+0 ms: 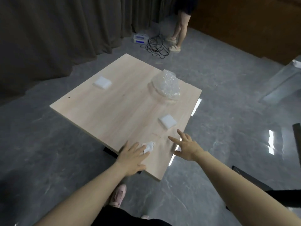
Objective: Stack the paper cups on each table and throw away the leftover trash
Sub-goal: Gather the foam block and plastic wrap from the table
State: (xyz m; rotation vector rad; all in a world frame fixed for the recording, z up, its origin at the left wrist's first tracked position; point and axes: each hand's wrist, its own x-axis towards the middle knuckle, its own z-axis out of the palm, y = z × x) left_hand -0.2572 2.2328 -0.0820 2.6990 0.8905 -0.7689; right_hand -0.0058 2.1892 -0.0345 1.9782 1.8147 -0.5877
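A light wooden table (pixel 114 108) carries a crumpled white tissue (pixel 149 146) near its front edge. My left hand (pixel 132 156) lies flat over the table with straight fingers, its fingertips touching the tissue. My right hand (pixel 184 145) hovers over the table's right edge with its fingers spread, holding nothing. One white foam block (pixel 167 122) lies just beyond my right hand, and another foam block (pixel 102 82) sits at the far left. A wad of clear bubble wrap (pixel 167 86) rests at the far right of the table. No paper cups are in view.
Grey glossy floor surrounds the table. A person (pixel 180 25) stands beyond it beside a tangle of black cables (pixel 156 46) and a small plastic box (pixel 140 38). Dark curtains hang at the back left. Dark furniture (pixel 296 141) stands at the right edge.
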